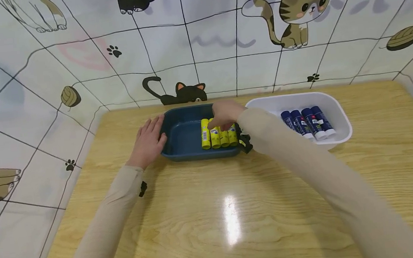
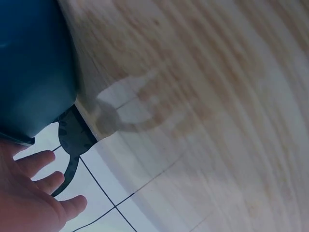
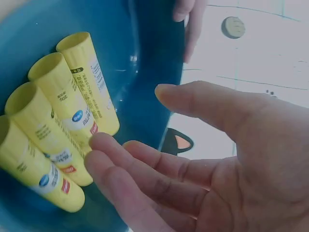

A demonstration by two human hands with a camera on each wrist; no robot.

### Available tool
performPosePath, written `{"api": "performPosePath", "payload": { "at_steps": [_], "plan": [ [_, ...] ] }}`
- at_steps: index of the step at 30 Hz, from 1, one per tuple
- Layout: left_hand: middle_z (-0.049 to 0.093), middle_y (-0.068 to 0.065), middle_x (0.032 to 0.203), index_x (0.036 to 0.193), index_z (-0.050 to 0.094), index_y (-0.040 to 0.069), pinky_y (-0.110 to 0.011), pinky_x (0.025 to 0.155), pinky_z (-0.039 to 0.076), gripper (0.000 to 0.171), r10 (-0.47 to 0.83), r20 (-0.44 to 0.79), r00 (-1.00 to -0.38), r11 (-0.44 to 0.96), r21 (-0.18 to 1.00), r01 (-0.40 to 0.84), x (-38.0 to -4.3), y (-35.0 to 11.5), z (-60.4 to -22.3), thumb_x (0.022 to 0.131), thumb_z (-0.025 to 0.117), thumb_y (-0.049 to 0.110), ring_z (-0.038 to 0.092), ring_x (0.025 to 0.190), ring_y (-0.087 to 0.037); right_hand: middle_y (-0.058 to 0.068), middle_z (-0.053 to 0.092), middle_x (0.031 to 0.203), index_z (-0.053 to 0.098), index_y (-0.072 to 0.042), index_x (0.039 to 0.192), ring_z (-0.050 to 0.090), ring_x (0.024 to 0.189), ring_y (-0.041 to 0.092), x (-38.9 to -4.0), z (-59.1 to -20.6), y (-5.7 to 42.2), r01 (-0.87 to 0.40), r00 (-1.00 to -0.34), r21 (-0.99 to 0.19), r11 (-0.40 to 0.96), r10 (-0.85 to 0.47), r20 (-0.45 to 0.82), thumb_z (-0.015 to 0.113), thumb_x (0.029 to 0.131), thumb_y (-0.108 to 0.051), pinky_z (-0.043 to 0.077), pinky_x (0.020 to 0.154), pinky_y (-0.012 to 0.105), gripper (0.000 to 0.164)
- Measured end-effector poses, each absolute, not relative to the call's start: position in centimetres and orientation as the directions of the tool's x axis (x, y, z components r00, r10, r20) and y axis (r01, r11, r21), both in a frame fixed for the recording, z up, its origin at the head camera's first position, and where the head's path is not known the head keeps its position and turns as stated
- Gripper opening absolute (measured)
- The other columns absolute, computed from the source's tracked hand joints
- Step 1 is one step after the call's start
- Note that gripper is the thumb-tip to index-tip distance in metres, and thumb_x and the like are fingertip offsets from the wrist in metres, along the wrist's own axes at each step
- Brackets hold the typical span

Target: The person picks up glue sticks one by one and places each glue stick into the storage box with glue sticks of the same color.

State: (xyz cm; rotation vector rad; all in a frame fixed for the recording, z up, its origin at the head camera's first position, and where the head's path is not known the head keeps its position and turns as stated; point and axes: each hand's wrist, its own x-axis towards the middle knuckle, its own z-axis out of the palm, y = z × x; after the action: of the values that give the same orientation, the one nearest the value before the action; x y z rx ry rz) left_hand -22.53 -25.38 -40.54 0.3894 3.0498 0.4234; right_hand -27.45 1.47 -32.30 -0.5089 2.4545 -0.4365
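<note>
Several yellow glue sticks [image 1: 205,134] lie side by side in the right part of a dark blue tub [image 1: 185,155]. Over them is my right hand [image 1: 226,114], its thumb and fingers apart with nothing between them. The right wrist view shows its fingertips beside the yellow glue sticks [image 3: 65,92], thumb spread toward the tub's far rim. My left hand [image 1: 147,141] lies against the tub's left end, fingers extended along the rim. In the left wrist view, the left fingers [image 2: 48,182] show just below the tub's wall [image 2: 34,63].
A white tub [image 1: 345,128] stands right of the blue one, partly behind my right forearm. Several dark blue glue sticks with white ends [image 1: 312,123] lie in it. Behind both tubs rises a wall covering [image 1: 216,76] with printed cats. The wooden table [image 1: 185,214] extends toward me.
</note>
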Motion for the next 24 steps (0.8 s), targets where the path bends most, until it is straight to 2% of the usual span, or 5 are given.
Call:
{"api": "performPosePath", "payload": {
  "at_steps": [3,5,11,19,24],
  "plan": [
    [0.018,-0.021,0.157,0.155,0.016,0.007,-0.060,0.111,0.009,0.060,0.242,-0.017,-0.970,0.933,0.280,0.228,-22.5,-25.7,-40.5,0.102,0.036,0.027,0.009,0.144,-0.040,0.003,0.063,0.065,0.067,-0.002,0.075,0.059,0.059,0.018,-26.7,-32.0,2.1,-0.347,-0.762,-0.397,0.850,-0.502,-0.410,0.063,0.092,-0.029,0.045,0.059,0.027,0.031],
    [0.014,-0.022,0.157,0.156,0.016,0.008,-0.062,0.111,0.008,0.060,0.235,-0.034,-0.971,0.937,0.275,0.217,-22.4,-25.9,-40.4,0.103,0.037,0.030,0.007,0.144,-0.040,0.000,0.056,0.064,0.062,-0.006,0.072,0.049,0.056,0.014,-26.2,-31.9,2.5,-0.403,-0.760,-0.394,0.826,-0.542,-0.358,0.065,0.091,-0.029,0.038,0.056,0.027,0.030],
    [0.009,-0.024,0.157,0.156,0.014,0.008,-0.066,0.108,0.007,0.062,0.241,-0.101,-0.965,0.938,0.278,0.206,-22.6,-26.1,-39.5,0.104,0.037,0.035,0.004,0.143,-0.042,0.005,0.060,0.084,0.063,-0.005,0.090,0.050,0.069,0.020,-24.8,-31.9,3.8,-0.491,-0.730,-0.427,0.759,-0.626,-0.274,0.065,0.092,-0.027,0.042,0.063,0.032,0.023],
    [0.011,-0.016,0.160,0.156,0.015,0.009,-0.069,0.106,0.005,0.062,0.210,-0.100,-0.973,0.941,0.291,0.173,-22.5,-26.0,-38.8,0.104,0.037,0.035,0.008,0.145,-0.038,0.010,0.064,0.095,0.062,0.000,0.103,0.057,0.082,0.023,-23.3,-32.5,4.6,-0.521,-0.727,-0.486,0.701,-0.664,-0.178,0.065,0.091,-0.021,0.049,0.075,0.035,0.025],
    [0.011,-0.013,0.160,0.156,0.016,0.010,-0.069,0.106,0.005,0.062,0.197,-0.075,-0.978,0.951,0.258,0.171,-22.4,-25.9,-38.7,0.104,0.036,0.037,0.007,0.145,-0.036,0.011,0.066,0.096,0.061,0.002,0.102,0.062,0.086,0.023,-22.7,-32.9,5.5,-0.528,-0.728,-0.535,0.659,-0.676,-0.114,0.064,0.090,-0.015,0.051,0.078,0.035,0.021]
  ]
}}
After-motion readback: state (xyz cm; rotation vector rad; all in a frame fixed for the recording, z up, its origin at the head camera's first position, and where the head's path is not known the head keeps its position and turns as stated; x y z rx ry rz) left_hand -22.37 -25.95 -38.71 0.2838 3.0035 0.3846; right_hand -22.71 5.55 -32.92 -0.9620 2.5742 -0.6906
